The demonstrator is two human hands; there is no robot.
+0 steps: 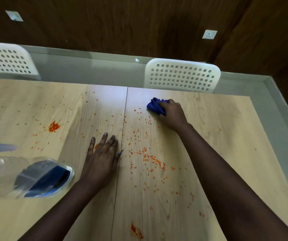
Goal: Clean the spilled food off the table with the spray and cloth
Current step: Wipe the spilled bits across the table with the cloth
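Orange food crumbs (146, 155) lie scattered over the light wooden table (218, 136), with an orange splat (53, 126) at the left and a smear (136, 231) near the front edge. My right hand (172, 113) grips a bunched blue cloth (154, 106) and presses it on the table near the far edge. My left hand (103, 157) rests flat on the table, fingers spread, beside the seam between the two tabletops. A clear spray bottle (35, 174) with a blue label stands at the left, close to the camera and blurred.
Two white perforated chairs stand behind the far table edge, one at the left (6, 61) and one at the right (183, 75). A grey floor strip and dark wooden wall panels with sockets (209, 34) lie beyond.
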